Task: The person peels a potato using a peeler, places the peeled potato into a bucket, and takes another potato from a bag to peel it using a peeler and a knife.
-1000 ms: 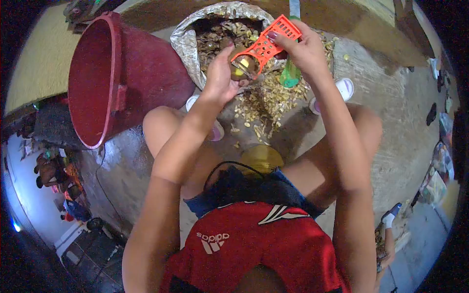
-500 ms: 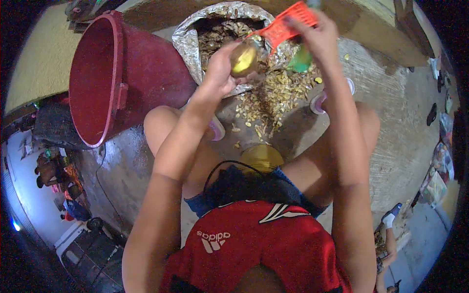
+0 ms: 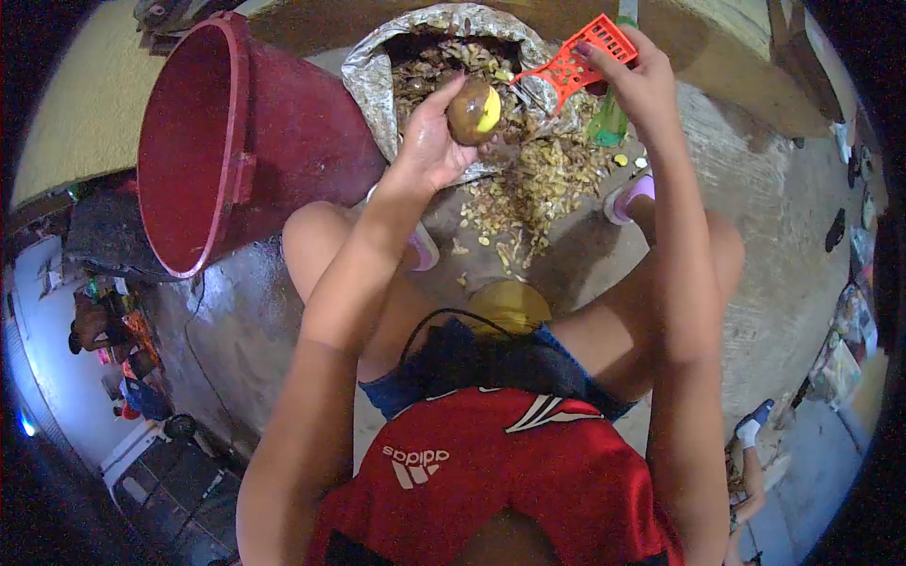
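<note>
My left hand [image 3: 442, 146] holds a round brown-skinned potato [image 3: 475, 111], which shows a bare yellow patch on its right side. Up and to the right, my right hand [image 3: 634, 75] grips an orange peeler [image 3: 576, 64] by its slotted, perforated handle. The peeler's forked end points down-left at the potato, with a gap between them. Behind both hands lies an open whitish sack [image 3: 370, 83] full of brown and yellow peelings. More peelings [image 3: 533, 203] are spread on the floor in front of the sack.
A large dark red bin [image 3: 302, 123] lies tipped at the left. A green translucent bottle [image 3: 607, 123] is below my right hand. Something round and yellow [image 3: 510, 307] sits between my legs. Another person's leg [image 3: 752, 476] shows at the lower right.
The peeler has come away from the potato, up and to the right with my right hand. The potato's yellow patch has turned to face right. Pale pieces now show beside the bottle.
</note>
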### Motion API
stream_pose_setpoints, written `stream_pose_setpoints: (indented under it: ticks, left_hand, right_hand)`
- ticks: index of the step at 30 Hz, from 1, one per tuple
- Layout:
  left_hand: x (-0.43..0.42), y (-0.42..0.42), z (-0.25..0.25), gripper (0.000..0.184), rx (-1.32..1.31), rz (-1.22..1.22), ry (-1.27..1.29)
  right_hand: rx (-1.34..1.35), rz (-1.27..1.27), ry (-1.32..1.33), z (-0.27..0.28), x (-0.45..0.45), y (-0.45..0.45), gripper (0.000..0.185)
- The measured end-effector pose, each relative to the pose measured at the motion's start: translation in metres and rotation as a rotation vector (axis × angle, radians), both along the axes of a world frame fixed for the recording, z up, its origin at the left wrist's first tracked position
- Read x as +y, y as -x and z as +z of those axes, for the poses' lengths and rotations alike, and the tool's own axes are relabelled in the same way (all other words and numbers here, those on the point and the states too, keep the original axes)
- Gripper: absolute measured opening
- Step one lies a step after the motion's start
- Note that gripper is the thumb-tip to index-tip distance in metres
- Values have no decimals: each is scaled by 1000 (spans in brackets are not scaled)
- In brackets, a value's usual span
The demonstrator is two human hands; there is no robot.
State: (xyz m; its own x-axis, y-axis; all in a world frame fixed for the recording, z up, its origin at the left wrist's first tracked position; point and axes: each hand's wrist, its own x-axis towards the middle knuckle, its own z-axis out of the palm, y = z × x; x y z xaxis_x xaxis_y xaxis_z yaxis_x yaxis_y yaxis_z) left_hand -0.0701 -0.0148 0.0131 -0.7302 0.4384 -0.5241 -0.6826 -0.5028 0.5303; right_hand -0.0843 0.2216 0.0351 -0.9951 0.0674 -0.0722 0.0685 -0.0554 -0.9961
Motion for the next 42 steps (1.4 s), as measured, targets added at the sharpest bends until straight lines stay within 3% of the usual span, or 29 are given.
stream_pose_setpoints:
  ticks: [11, 15, 18, 20, 23, 26, 27, 28, 30, 37, 38, 42]
  left_hand:
    - [16, -6, -2, 52, -45, -91, 159]
    - [18, -8, 0, 46, -47, -104, 73]
    - [25, -10, 8, 42, -14, -22, 189]
    - [18, -3, -1, 41, 18, -119, 97]
    - [17, 0, 4, 40, 54, -162, 70]
    - [11, -5, 8, 39, 22, -152, 167]
    - [6, -5, 9, 39, 6, -149, 212]
    - [0, -4, 7, 39, 38, -205, 83]
    - [-1, -5, 8, 41, -10, -159, 153]
    - [4, -9, 9, 46, 35, -114, 97]
    - [4, -8, 9, 46, 25, -110, 100]
    - [9, -8, 11, 45, -14, -66, 124]
  right_hand:
    - [35, 62, -90, 6, -28, -13, 29]
    - [35, 59, -172, -2, -36, -13, 33]
    - [81, 37, -244, 0, -35, -12, 33]
    - [93, 12, -302, -1, -32, -8, 32]
    - [55, 24, -203, -1, -25, -3, 25]
    - [80, -276, -321, -9, 22, 22, 25]
    - [64, -260, -265, -5, 28, 23, 25]
    - [33, -214, -173, -5, 31, 22, 24]
    - [-33, -103, -36, -8, 25, 17, 23]
    - [-95, 50, 151, -1, -7, 1, 20]
    - [-87, 7, 34, -1, -11, -1, 22]
    - [24, -115, 42, -1, -5, -1, 28]
